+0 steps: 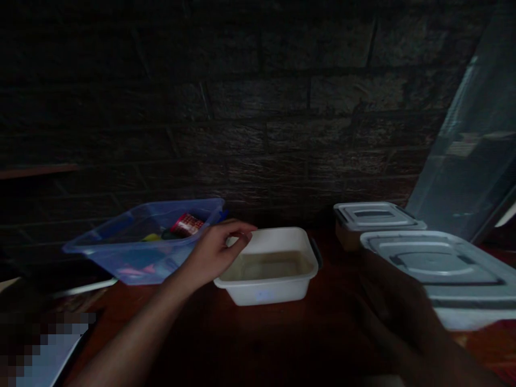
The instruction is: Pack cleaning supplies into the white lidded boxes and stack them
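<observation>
Overlapping the white tub, left hand curls, grip unclear; shadowed right hand spreads.

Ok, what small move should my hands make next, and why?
Perhaps bring your right hand to the dark handle on the right end of the white rectangular plastic tub: your left hand is at the tub's left end, while the right is apart from it, and what looks like cloudy liquid inside could slop with a one-handed hold.

Left hand forward with bent fingers, right hand lower and in shadow.
</observation>
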The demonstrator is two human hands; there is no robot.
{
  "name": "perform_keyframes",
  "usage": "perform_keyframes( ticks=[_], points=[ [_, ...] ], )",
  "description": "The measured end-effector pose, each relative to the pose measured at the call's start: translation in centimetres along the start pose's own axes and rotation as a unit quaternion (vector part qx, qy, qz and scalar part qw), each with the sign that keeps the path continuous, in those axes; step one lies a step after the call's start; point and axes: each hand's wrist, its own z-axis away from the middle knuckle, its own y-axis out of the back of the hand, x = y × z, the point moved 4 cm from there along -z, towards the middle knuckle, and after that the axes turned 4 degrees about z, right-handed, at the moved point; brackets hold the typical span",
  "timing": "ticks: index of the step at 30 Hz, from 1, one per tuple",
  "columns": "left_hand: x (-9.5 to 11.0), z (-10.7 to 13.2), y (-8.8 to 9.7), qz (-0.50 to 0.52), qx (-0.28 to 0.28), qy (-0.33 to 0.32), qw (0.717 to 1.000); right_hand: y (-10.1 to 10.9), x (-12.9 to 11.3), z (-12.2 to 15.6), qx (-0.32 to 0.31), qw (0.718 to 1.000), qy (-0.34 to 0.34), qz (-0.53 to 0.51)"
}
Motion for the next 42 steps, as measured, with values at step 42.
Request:
perform_keyframes(
  ticks=[42],
  points=[
    [-4.2, 2.5, 3.3, -0.002, 0.012, -0.009, 1.000, -12.3, 10.7, -10.8, -0.001, 0.960, -0.234, -0.155]
  ],
)
